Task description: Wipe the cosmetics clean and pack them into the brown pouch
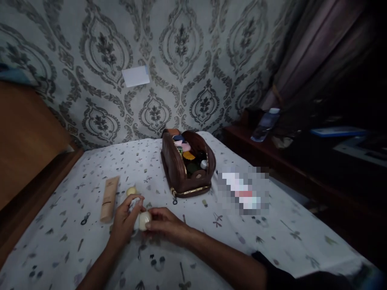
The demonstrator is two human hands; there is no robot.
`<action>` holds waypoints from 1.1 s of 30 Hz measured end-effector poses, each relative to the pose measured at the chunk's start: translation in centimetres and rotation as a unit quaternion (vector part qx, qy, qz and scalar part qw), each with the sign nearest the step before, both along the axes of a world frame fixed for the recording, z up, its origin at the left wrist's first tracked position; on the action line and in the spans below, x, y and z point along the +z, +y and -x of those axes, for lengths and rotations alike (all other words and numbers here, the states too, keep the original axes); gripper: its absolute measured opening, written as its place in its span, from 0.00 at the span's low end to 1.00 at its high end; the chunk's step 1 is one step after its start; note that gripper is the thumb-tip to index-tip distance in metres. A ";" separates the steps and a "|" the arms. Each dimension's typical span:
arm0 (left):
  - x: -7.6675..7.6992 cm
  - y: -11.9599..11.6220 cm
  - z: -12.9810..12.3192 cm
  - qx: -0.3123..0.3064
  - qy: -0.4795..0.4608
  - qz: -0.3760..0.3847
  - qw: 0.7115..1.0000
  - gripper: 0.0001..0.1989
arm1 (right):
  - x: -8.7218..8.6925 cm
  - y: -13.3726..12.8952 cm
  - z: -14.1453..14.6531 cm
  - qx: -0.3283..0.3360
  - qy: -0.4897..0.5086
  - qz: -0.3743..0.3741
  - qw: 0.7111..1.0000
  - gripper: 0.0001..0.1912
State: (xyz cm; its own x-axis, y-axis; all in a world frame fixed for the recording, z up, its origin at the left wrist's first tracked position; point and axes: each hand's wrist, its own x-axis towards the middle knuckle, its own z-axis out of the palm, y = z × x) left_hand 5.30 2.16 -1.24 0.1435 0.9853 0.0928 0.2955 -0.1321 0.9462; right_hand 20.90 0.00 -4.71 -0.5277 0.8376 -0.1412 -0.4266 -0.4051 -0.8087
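My right hand [165, 223] pinches a small round cream-coloured container [145, 221] between thumb and fingers. Close beside it, my left hand [124, 217] is closed on a crumpled white tissue or wipe [135, 204]; which of the two I cannot tell. Just beyond my left fingers lies a small pale yellow round piece [131, 191], partly hidden by the hand. A beige squeeze tube [109, 199] rests to the left. Further back stands a brown toiletry bag [193, 187], unzipped, with several bottles and small items inside.
A patterned white sheet [90, 249] covers the surface. To the right of the bag is a pixelated item [242, 191]. A clear bottle [266, 125] lies tilted on the dark red ledge [242, 139]. A wooden panel [27, 133] borders the left, and a papered wall [181, 60] the back.
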 end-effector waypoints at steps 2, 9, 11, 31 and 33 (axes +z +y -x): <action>0.0 0.1 0.0 0.010 0.011 -0.010 1.000 0.21 | -0.2 0.0 0.1 -0.011 0.003 -0.003 1.000 0.29; 0.6 -0.4 -0.6 -0.017 0.063 -0.077 0.995 0.19 | 0.2 -0.2 0.2 -0.100 0.025 0.000 0.995 0.28; 0.8 -0.6 -0.7 -0.021 0.072 -0.116 0.990 0.17 | 0.4 -0.2 0.3 -0.130 0.041 0.028 0.990 0.31; -0.1 -0.7 -1.1 -0.050 0.142 -0.095 0.984 0.18 | 1.9 -0.9 -1.4 -0.135 -0.355 -0.379 0.844 0.42; 0.1 -0.6 -0.9 -0.027 0.131 -0.087 0.987 0.19 | 2.4 -0.9 -2.3 -0.122 -0.323 -0.375 0.860 0.41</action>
State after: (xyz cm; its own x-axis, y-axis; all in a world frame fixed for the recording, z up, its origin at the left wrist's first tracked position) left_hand 6.23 1.52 -1.11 0.2373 0.9479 0.2124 0.5155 -0.3082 0.7995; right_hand 23.17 -0.93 -2.31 -0.3383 0.8955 0.2892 0.2120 0.3720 -0.9037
